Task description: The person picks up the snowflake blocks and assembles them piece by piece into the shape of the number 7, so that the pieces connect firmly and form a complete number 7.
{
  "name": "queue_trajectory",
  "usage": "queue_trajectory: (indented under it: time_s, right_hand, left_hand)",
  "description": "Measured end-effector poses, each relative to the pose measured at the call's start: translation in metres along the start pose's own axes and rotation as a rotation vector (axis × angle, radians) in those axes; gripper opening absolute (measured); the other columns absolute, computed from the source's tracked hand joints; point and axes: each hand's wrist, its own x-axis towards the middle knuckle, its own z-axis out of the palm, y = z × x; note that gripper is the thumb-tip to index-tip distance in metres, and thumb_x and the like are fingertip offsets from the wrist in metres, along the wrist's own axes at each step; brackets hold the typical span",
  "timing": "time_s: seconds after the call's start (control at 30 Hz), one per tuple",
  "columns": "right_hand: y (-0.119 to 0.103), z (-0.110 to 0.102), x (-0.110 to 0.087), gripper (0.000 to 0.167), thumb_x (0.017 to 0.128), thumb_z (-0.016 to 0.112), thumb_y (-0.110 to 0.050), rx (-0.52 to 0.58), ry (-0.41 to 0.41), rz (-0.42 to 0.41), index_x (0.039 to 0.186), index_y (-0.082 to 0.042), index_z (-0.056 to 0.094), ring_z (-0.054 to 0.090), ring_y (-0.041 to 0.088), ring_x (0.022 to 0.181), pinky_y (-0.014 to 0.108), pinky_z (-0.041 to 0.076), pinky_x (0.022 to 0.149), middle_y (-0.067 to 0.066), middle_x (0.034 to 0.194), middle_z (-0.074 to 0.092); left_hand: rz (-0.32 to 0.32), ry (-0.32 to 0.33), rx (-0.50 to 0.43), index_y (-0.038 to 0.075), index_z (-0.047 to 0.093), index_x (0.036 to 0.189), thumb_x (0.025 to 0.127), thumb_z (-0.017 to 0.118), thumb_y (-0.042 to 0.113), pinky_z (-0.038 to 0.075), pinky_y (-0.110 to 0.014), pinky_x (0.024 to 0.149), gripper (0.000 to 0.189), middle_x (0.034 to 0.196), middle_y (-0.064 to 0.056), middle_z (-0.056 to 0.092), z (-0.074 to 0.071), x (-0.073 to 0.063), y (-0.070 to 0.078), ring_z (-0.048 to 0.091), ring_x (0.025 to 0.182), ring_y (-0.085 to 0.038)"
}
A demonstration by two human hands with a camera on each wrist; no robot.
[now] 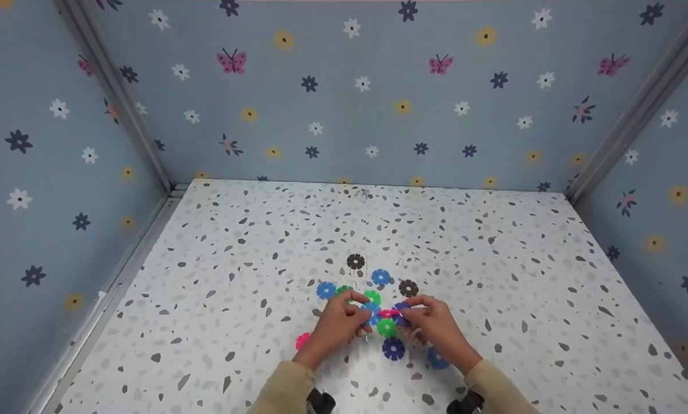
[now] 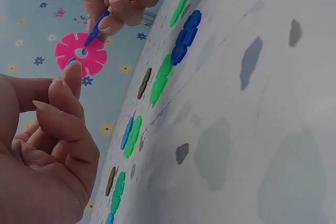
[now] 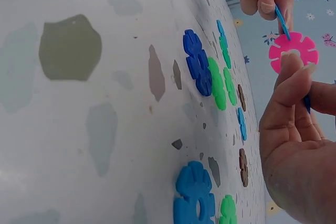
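Observation:
Both hands hold a small joined set of slotted flower-shaped plastic discs above the table. The left hand [image 1: 337, 323] pinches a light blue disc [image 1: 371, 313] between thumb and fingers. In the right hand [image 1: 439, 328], a dark blue disc [image 1: 400, 314] is pinched the same way. Between them sits a pink disc [image 2: 65, 50], with the two blue discs set crosswise at opposite edges of it. Fingertips hide part of each joint, so how deep the slots engage cannot be seen. Below the hands lie a green disc [image 1: 386, 328] and another dark blue disc [image 1: 393, 348].
More loose discs lie around the hands: brown [image 1: 355, 261], blue [image 1: 380, 277] and green ones beyond them, a pink one [image 1: 303, 340] beside the left wrist, a blue one [image 1: 437, 357] under the right forearm. Patterned panels [image 1: 344, 103] wall the speckled table [image 1: 252, 241].

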Motion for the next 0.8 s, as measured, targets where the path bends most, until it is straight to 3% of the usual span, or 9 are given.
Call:
queue_trajectory:
  time_s: [0.23,0.57,0.8]
  right_hand:
    - [-0.007,0.006,-0.002,0.013,0.096,0.061,-0.005,0.008,0.054,0.012,0.107,-0.001,0.056,0.058,0.017,0.059,0.027,0.047,0.049,0.01,0.076,0.068]
    - [-0.004,0.006,-0.004,0.01,0.097,0.058,0.002,0.108,0.043,-0.032,0.103,-0.001,0.051,0.058,0.018,0.056,0.028,0.05,0.049,0.011,0.075,0.065]
    - [-0.003,0.01,-0.003,0.008,0.097,0.056,0.003,0.12,0.077,-0.029,0.102,0.0,0.05,0.057,0.019,0.058,0.03,0.052,0.052,0.012,0.074,0.063]
  left_hand:
    - [0.007,0.003,-0.082,-0.001,0.055,0.113,0.095,0.061,0.002,0.05,-0.025,0.047,0.018,0.07,-0.013,0.064,0.007,0.001,0.0,0.061,0.056,-0.018]
    - [0.027,0.046,-0.121,-0.005,0.05,0.111,0.095,0.061,-0.001,0.05,-0.025,0.046,0.02,0.069,-0.013,0.06,0.023,0.002,-0.001,0.059,0.053,-0.016]
    - [0.036,0.049,-0.16,-0.005,0.05,0.109,0.094,0.061,-0.003,0.049,-0.024,0.047,0.018,0.068,-0.01,0.059,0.027,0.004,-0.001,0.057,0.053,-0.015]
